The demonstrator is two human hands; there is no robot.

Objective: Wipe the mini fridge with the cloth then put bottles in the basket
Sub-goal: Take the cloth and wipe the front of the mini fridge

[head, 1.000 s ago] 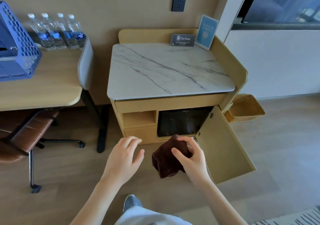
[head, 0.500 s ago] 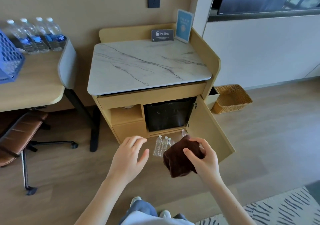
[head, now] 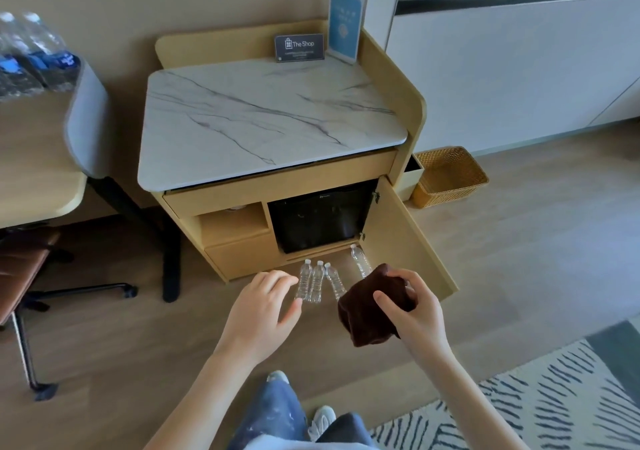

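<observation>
A black mini fridge (head: 318, 219) sits in the wooden cabinet under the marble top (head: 263, 117), behind the cabinet door (head: 412, 241), which stands open. Several clear water bottles (head: 313, 281) stand on the floor in front of it. My right hand (head: 414, 311) grips a bunched dark brown cloth (head: 367, 314) just right of the bottles. My left hand (head: 263, 307) hovers open beside the bottles, holding nothing. A woven wicker basket (head: 450, 176) rests on the floor to the right of the cabinet.
More water bottles (head: 31, 58) stand on the desk (head: 31, 158) at the left, with a brown office chair (head: 20, 269) under it. Two sign cards (head: 299, 47) lean at the back of the marble top. A striped rug (head: 519, 404) lies at lower right.
My view has shifted left-to-right and back, so the cabinet sits lower and the floor bottles have come into sight. The blue basket on the desk has left the frame. Both hands keep their pose.
</observation>
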